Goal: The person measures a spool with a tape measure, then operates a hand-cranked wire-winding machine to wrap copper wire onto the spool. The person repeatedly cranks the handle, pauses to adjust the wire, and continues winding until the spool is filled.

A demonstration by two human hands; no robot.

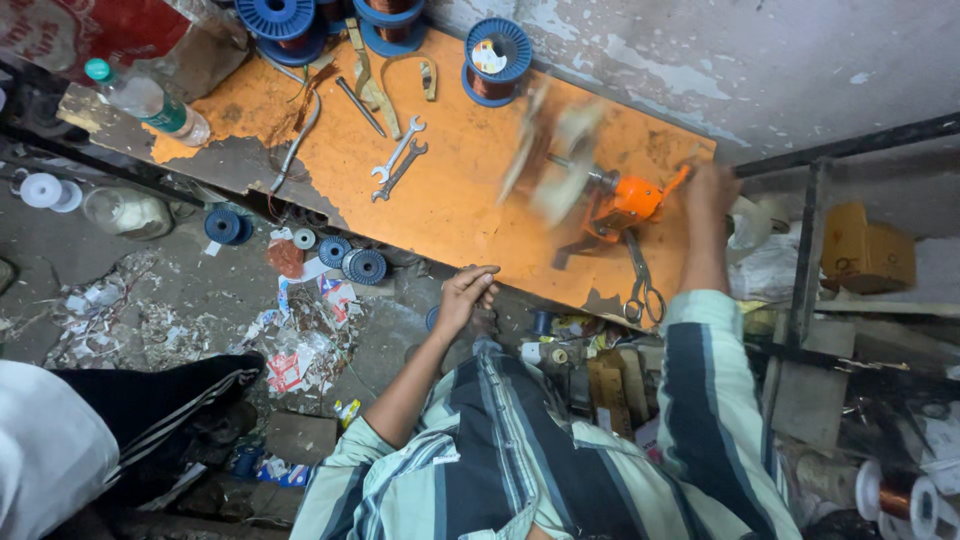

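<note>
An orange hand-cranked winder [625,203] stands on the worn orange tabletop [450,200]. Its winding former [555,160] is a spinning blur. My right hand [710,188] is closed on the winder's crank handle at the table's right end. My left hand [465,292] hovers at the table's near edge with its fingers curled in; nothing shows in them. Both my sleeves are green, striped dark.
Scissors [645,288] lie near the winder, two wrenches [400,162] and pliers [378,80] further left. Blue spools of copper wire [497,60] and a plastic bottle [150,102] sit at the back. More spools [352,262] and paper scraps litter the floor. Another person's striped trouser leg [160,395] is at lower left.
</note>
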